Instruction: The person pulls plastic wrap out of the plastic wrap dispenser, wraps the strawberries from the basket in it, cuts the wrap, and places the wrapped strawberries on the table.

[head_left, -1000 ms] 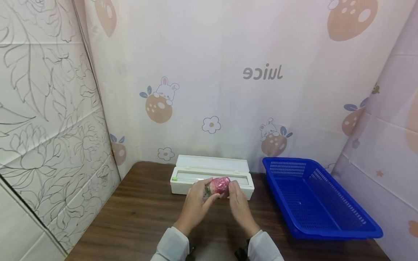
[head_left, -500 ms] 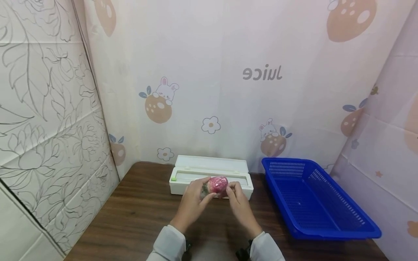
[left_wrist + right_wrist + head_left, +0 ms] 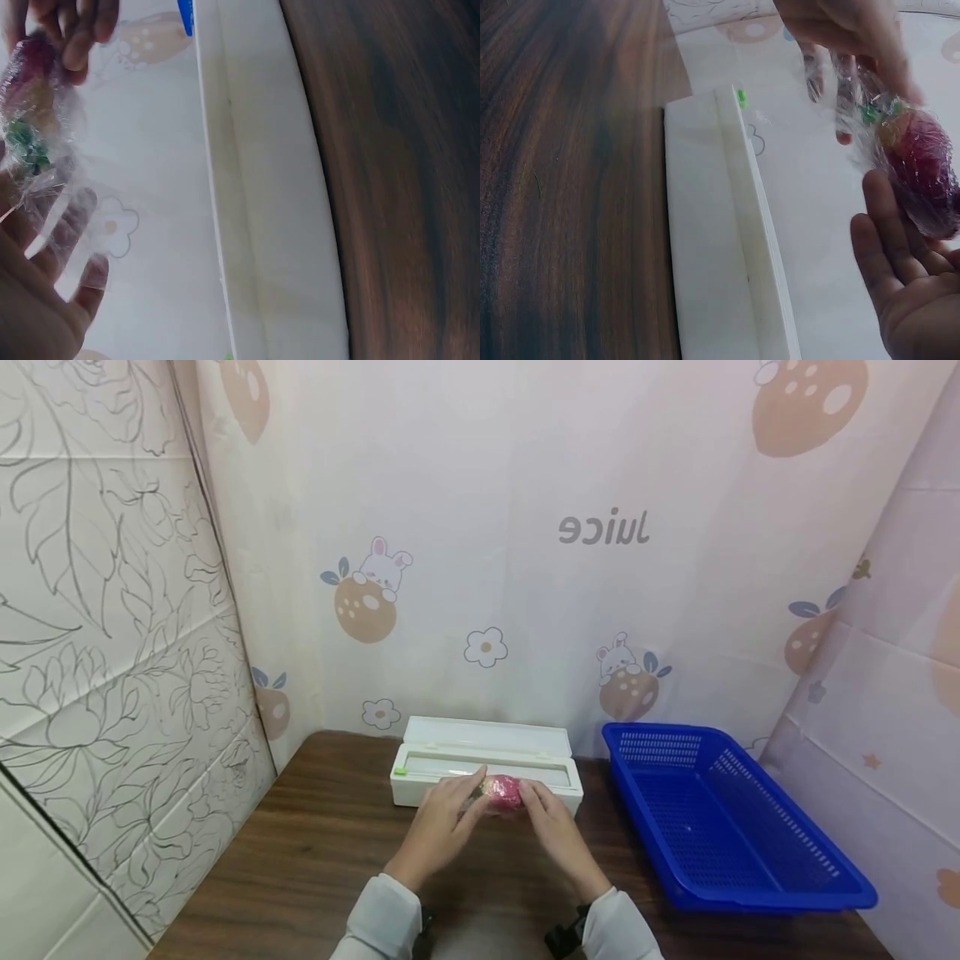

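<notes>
Both hands hold a pink-red, yellowish and green-topped piece (image 3: 501, 792), perhaps a fruit or vegetable, wrapped in clear cling film. My left hand (image 3: 437, 820) grips its green end, thumb on the near side; in the left wrist view, loose film (image 3: 56, 187) trails over the spread fingers. At the pink end, my right hand (image 3: 553, 822) holds the wrapped piece between thumb and fingers. Behind them, the white cling film dispenser (image 3: 420, 791) stands with its lid raised and a green slider (image 3: 401, 771) at its left end.
A blue plastic basket (image 3: 675, 868) stands on the right of the brown wooden table (image 3: 300, 868). A patterned curtain (image 3: 480, 568) rises behind the table's back edge, with more printed sheets at both sides.
The wrapped piece has come down slightly. The right fingers, bent in a pinch half a second ago, now lie straighter against its pink end. The dispenser and basket stay put.
</notes>
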`<act>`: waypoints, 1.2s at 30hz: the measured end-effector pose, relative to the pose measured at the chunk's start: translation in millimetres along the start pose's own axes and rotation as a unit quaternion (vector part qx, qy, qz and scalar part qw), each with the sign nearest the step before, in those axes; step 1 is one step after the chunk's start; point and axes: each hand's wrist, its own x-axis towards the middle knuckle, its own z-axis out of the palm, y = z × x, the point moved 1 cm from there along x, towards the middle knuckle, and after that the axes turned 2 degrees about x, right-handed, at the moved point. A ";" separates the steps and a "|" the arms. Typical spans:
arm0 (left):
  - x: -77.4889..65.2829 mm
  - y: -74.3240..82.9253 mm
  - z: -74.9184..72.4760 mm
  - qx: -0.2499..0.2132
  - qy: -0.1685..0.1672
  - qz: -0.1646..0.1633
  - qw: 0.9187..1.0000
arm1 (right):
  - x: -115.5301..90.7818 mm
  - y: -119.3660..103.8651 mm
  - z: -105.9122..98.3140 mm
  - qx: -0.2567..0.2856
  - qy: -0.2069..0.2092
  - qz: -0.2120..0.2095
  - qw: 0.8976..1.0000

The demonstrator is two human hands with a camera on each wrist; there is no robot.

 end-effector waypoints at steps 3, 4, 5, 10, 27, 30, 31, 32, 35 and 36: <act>-0.3 -1.9 -1.3 0.014 0.033 -0.006 0.999 | -0.7 -0.3 -0.3 0.021 0.018 -0.014 1.000; -0.2 -2.8 -1.5 0.020 0.046 -0.007 0.999 | -0.7 -0.8 -0.4 0.039 0.019 -0.019 0.999; -0.2 -3.5 -1.7 0.023 0.059 -0.007 0.998 | -0.7 -1.2 -0.6 0.052 0.021 -0.026 0.998; -0.6 -5.5 -1.0 0.008 0.084 -0.019 0.996 | 0.6 -3.4 0.0 0.128 0.009 -0.047 0.991; -4.5 -3.1 6.2 -0.073 0.071 -0.038 0.994 | -0.5 -2.8 4.7 0.225 0.002 -0.041 0.973; -4.5 -4.3 4.7 -0.076 0.079 -0.038 0.993 | -1.0 -4.3 3.5 0.225 0.003 -0.038 0.974; -4.4 -4.7 4.6 -0.075 0.082 -0.037 0.993 | -1.3 -4.6 3.6 0.223 0.003 -0.036 0.974; -4.0 -5.0 4.5 -0.077 0.084 -0.037 0.993 | -1.6 -4.8 3.8 0.221 0.003 -0.034 0.975; -2.4 -5.3 4.0 -0.098 0.084 -0.044 0.991 | -2.8 -5.1 4.8 0.214 -0.001 -0.028 0.976; -1.8 -5.4 3.9 -0.108 0.083 -0.051 0.989 | -3.0 -4.8 5.3 0.213 -0.003 -0.025 0.977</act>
